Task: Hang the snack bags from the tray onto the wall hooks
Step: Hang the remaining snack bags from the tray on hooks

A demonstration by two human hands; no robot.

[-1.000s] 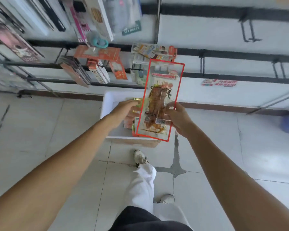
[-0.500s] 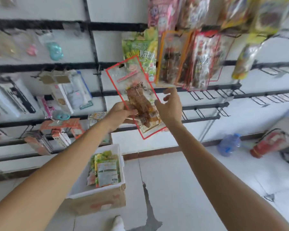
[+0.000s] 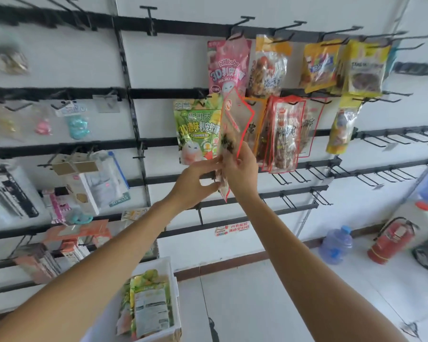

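I hold a clear red-edged snack bag (image 3: 234, 124) up against the wall rack, its top reaching the row of hung bags. My left hand (image 3: 195, 181) pinches its lower edge and my right hand (image 3: 242, 171) grips its middle from the right. Just left of it hangs a green snack bag (image 3: 195, 129); on the right hang matching red-edged bags (image 3: 286, 137). The white tray (image 3: 172, 287) sits on the floor below, with several green bags (image 3: 150, 307) in it. Which hook the bag's top meets is hidden behind it.
A pink bag (image 3: 229, 66) and yellow bags (image 3: 341, 67) hang on the top rail. Bare hooks (image 3: 295, 176) stick out below and to the right. Boxed goods (image 3: 89, 186) fill the left panels. A water jug (image 3: 336, 245) and red fire extinguisher (image 3: 391, 239) stand on the floor at right.
The bag has gone from above the tray up to the rack beside the green bag, turning edge-on. Both hands rose with it, and my view tilted up to the hooks.
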